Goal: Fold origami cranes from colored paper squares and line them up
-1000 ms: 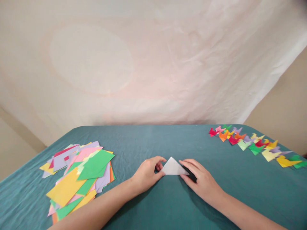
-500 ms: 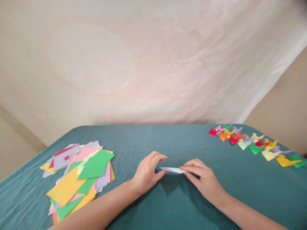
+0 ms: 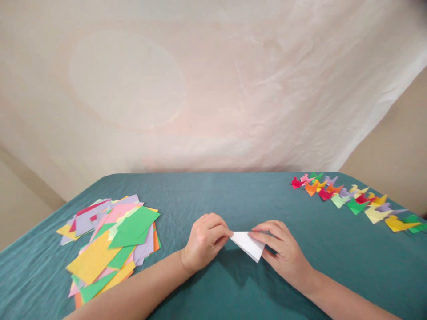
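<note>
A small white sheet of paper (image 3: 247, 244), folded into a pointed triangle-like shape, is held up between my two hands above the table. My left hand (image 3: 207, 240) pinches its left tip between thumb and forefinger. At the other end, my right hand (image 3: 280, 249) grips the wide right side, fingers on top and thumb partly hidden behind the paper. The broad white face shows, with its lower corner pointing down toward me.
Loose coloured paper sheets (image 3: 100, 258) lie in an overlapping heap on the left of the teal tablecloth (image 3: 207, 195). Several folded paper birds (image 3: 355, 204) stand in rows along the right edge. A pale cloth (image 3: 213, 89) hangs behind the table.
The folded paper has turned from edge-on to showing its broad face. My left hand, whose fingers were apart, has closed on its left tip. My right hand keeps hold.
</note>
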{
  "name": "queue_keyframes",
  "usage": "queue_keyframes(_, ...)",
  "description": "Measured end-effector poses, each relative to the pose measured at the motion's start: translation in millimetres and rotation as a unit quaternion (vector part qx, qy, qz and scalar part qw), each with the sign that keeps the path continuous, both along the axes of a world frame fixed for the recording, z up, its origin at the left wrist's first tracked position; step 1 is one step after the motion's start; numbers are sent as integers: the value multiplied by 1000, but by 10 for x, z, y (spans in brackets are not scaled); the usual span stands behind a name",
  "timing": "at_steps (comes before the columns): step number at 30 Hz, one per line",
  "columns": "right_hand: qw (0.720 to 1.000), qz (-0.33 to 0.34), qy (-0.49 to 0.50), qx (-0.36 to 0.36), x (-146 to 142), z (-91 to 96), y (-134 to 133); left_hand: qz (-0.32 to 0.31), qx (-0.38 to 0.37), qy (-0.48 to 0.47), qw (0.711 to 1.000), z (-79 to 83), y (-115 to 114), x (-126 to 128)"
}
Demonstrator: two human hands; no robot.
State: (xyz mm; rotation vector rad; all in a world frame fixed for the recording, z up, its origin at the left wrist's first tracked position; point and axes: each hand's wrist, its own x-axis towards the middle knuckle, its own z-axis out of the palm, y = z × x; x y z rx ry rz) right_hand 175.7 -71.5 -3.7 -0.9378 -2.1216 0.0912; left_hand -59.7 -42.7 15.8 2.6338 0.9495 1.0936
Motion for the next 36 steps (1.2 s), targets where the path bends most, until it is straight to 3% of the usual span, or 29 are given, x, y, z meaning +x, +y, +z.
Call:
queue_keyframes(5,996,-38,49,-67,45,-65,59,-16,32,-33,999,-34,39,-2)
queue_keyframes(11,978,-77,120,-151,66,-79,92,-17,-1,-54,998,-81,97,-30)
queue_keyframes(16,973,-96,136,-161,37,-37,64,-6,-69,-81,994,-122,144,-35)
queue_keyframes(24,979,-67,130,-143,52,-38,73,-1,-122,-86,989,-150,187,-36)
queue_keyframes(31,977,-50,117,-170,40,-8,79,-3,-133,-78,988,-88,161,2)
queue_keyframes(36,967,-73,119,-213,17,3,90,13,-86,-91,992,-33,108,20)
